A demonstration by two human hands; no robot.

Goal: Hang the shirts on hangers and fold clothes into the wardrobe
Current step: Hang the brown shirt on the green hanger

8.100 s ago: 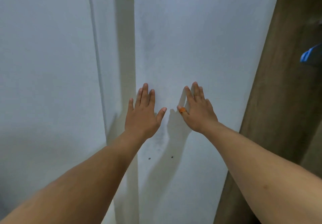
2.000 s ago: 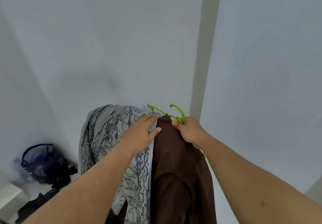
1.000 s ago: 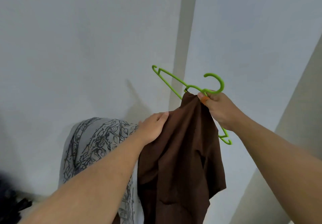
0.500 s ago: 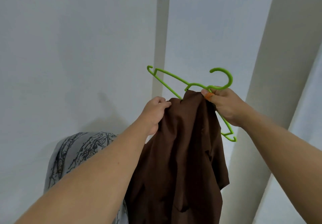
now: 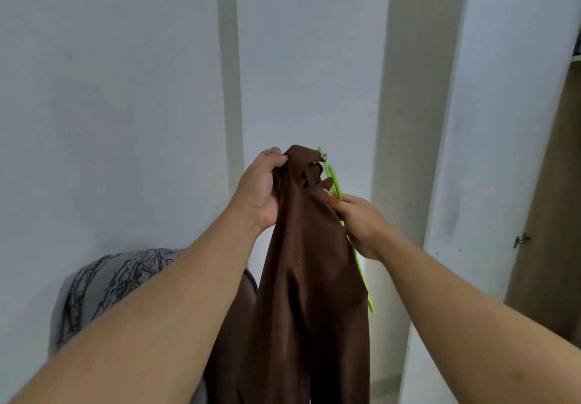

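Loosely bunched brown shirt (image 5: 309,278) (creased, glossy) hangs.

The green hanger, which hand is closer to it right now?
Right. The right hand grips the green hanger itself, beside the brown shirt. The left hand grips the shirt's top on the far side, apart from the hanger.

Both forearms are bare, no sleeves showing; an orange mark (image 5: 334,203) sits on the right thumb.
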